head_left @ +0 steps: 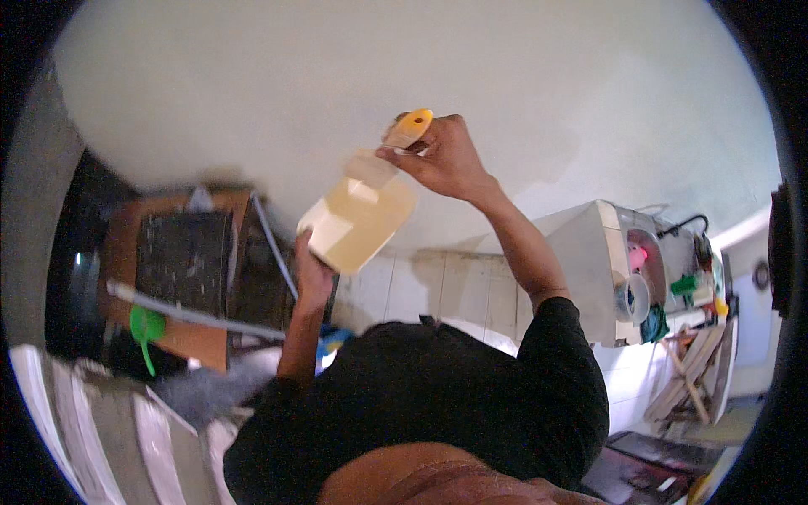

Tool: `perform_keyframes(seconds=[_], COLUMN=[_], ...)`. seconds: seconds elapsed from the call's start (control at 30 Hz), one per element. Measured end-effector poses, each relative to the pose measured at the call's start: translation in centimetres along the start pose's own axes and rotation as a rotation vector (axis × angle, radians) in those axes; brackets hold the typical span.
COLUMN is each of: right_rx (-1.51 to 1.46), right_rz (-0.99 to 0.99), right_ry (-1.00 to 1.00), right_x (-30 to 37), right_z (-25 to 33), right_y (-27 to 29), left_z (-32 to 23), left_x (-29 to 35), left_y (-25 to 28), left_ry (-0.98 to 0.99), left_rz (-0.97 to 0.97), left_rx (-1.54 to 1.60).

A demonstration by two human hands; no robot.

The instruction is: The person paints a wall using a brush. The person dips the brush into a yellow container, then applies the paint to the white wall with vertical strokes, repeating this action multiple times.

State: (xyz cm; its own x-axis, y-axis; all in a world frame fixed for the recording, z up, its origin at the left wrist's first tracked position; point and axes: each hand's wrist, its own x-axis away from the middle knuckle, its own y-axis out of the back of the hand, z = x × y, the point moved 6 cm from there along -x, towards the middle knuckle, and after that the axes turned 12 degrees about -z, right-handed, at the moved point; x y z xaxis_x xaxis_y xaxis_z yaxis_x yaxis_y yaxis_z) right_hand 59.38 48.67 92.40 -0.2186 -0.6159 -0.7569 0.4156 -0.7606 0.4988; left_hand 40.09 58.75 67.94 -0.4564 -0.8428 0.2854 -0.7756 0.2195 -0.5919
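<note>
My right hand (449, 158) is closed around the yellow handle of a wide paintbrush (412, 128). The brush's pale head is blurred and points down over the upper edge of a cream plastic tub (377, 220). Whether the bristles touch the tub cannot be told. My left hand (312, 273) grips this tub by its lower left side and holds it tilted up in front of the wall. Its inside looks pale yellow, and I cannot make out whether paint lies in it.
A plain pale wall (278, 93) rises ahead. At left stand a wooden cabinet (172, 206) and a green plastic strainer or scoop (147, 324). On the right, a sink (646, 252) holds a pale bowl (633, 295), near a folded wooden rack (694, 374). Striped cloth (80, 421) shows lower left.
</note>
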Motion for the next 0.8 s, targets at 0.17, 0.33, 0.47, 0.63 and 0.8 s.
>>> perform_keyframes(seconds=[0.17, 0.33, 0.47, 0.63, 0.8], right_rx=[0.105, 0.132, 0.166, 0.206, 0.220], right_rz=[0.282, 0.339, 0.373, 0.248, 0.169], right_ry=[-0.072, -0.122, -0.100, -0.068, -0.048], right_x=[5.1, 7.1, 7.2, 6.8, 7.0], right_z=[-2.6, -5.2, -6.2, -7.9, -9.1], right_y=[-4.1, -5.1, -3.5, -0.7, 1.3], left_z=[0.5, 1.2, 2.4, 4.4, 6.1], left_x=[0.4, 1.6, 1.9, 2.4, 2.9], left_y=[-1.6, -2.6, -3.7, -4.4, -5.3], left_ry=[0.051, 0.100, 0.071, 0.081, 0.076], left_rz=[-0.104, -0.170, -0.208, -0.144, -0.199], left_rx=[-0.095, -0.170, -0.123, -0.139, -0.140])
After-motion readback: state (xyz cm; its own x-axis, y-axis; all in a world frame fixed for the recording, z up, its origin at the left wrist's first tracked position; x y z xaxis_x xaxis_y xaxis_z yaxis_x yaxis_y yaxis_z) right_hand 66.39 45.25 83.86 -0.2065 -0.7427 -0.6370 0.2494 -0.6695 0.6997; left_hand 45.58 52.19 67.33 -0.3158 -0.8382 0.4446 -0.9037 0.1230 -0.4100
